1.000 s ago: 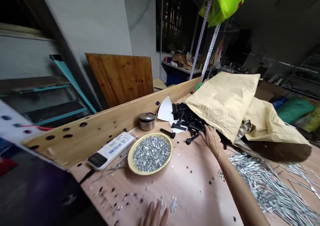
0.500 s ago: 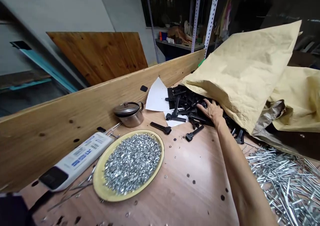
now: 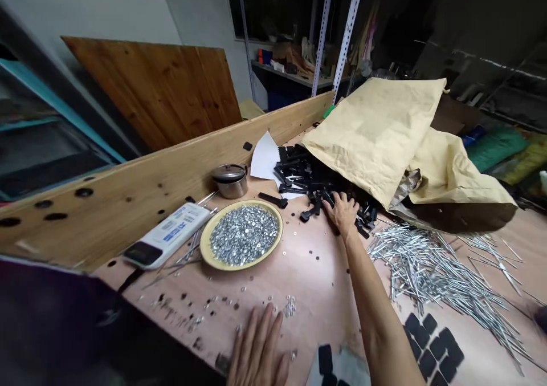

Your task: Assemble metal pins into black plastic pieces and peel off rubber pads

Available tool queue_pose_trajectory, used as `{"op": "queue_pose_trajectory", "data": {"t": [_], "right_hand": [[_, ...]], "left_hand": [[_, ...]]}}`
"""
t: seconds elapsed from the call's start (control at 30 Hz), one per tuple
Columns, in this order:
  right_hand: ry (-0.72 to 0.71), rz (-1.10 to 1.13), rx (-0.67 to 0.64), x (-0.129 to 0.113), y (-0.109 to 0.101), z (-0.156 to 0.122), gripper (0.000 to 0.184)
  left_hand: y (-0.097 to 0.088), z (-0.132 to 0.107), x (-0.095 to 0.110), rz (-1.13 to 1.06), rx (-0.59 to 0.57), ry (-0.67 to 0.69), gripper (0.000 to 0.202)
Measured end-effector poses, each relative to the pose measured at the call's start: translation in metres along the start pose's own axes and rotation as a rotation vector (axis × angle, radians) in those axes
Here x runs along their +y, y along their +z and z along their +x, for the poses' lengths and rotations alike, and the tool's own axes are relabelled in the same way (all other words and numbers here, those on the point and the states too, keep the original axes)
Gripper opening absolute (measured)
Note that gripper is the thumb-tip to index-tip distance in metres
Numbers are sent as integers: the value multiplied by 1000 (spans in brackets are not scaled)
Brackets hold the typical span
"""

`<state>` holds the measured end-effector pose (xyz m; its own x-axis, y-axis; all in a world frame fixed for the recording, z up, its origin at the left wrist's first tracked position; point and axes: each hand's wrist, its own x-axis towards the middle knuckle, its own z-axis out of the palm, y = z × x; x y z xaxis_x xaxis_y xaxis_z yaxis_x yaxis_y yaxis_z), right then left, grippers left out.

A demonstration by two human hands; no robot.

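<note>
Compared with half a second ago, our right hand (image 3: 344,212) sits nearer the front edge of the heap of black plastic parts (image 3: 320,175), and a bunch of them now shows just right of it. Its fingers are spread and bent over the parts; can't tell if we're actually gripping one. Our left hand (image 3: 257,349) is out of view in that earlier shot. Now it's at the near edge of the tabletop (image 3: 316,286), palm down, fingers straight, nothing visibly held. Just beyond its fingertips lies a small cluster of bright metal bits (image 3: 289,307).

The heap lies partly under the mouth of the big tan paper sack (image 3: 376,129), partly on white paper (image 3: 264,158). The view is wider too, so we also get the rounded black pads (image 3: 438,349) and the grey sheet (image 3: 352,369) at the bottom, neither of which shows half a second back. The thin metal rods (image 3: 431,269) are right of our forearm.

Only writing we spot: blue print on the white slab-shaped device (image 3: 171,235), left of the yellow bowl (image 3: 205,253) of little metal washers (image 3: 243,235). Too small to read, sorry.
</note>
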<state>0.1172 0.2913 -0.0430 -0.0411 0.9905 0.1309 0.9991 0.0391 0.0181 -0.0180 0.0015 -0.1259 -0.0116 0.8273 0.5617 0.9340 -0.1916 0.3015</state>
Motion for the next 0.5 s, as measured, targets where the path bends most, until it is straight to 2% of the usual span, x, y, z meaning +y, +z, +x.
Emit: {"op": "queue_pose_trajectory", "data": {"t": [0.07,0.13,0.3,0.4,0.5], "right_hand": [[6,-11,-38,-2,-5,-18,49],[-23,-33,-78,-1,-14,-31,48],[-89,-20,-96,14,-61,-42,52],[12,6,-79,18,-93,-59,51],[87,166,-78,16,-105,-98,47]], "left_hand": [[-6,5,1,-23,24,37,60],[-10,7,3,-56,66,-1,59],[-9,4,7,-128,67,-64,52],[-6,2,6,-118,91,-47,47],[-10,10,9,-165,153,-32,42]]}}
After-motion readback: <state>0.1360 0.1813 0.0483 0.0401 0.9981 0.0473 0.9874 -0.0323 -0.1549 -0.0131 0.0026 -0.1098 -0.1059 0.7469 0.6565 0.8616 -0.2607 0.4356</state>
